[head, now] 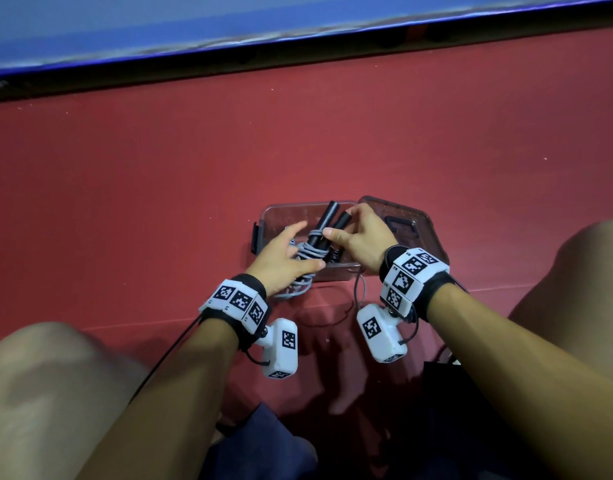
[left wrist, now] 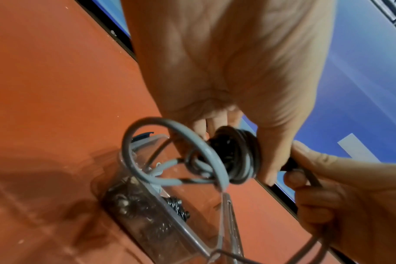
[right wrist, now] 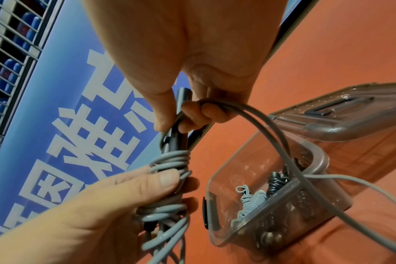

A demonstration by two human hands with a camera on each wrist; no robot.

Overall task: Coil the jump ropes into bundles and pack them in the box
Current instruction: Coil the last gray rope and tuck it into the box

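Note:
A jump rope with two black handles [head: 324, 220] and a grey cord [head: 310, 251] wound round them hangs just above the clear plastic box [head: 263, 220] on the red floor. My left hand [head: 298, 249] grips the wound part from below, thumb and fingers round the coils [right wrist: 172, 160]. My right hand [head: 339, 223] pinches the upper handle [right wrist: 181, 96] together with a loose loop of cord [right wrist: 271, 128]. In the left wrist view the coil [left wrist: 235, 155] sits in my left fingers. Inside the box [right wrist: 260, 223] lie a grey bundle [right wrist: 249, 201] and a dark bundle [right wrist: 275, 180].
The box lid [head: 419, 230] lies right of the box, partly under my right hand. Loose cord [head: 358, 292] trails over the box's near rim onto the floor. My knees [head: 55, 375] flank the spot. A blue barrier board [head: 229, 29] runs along the far side.

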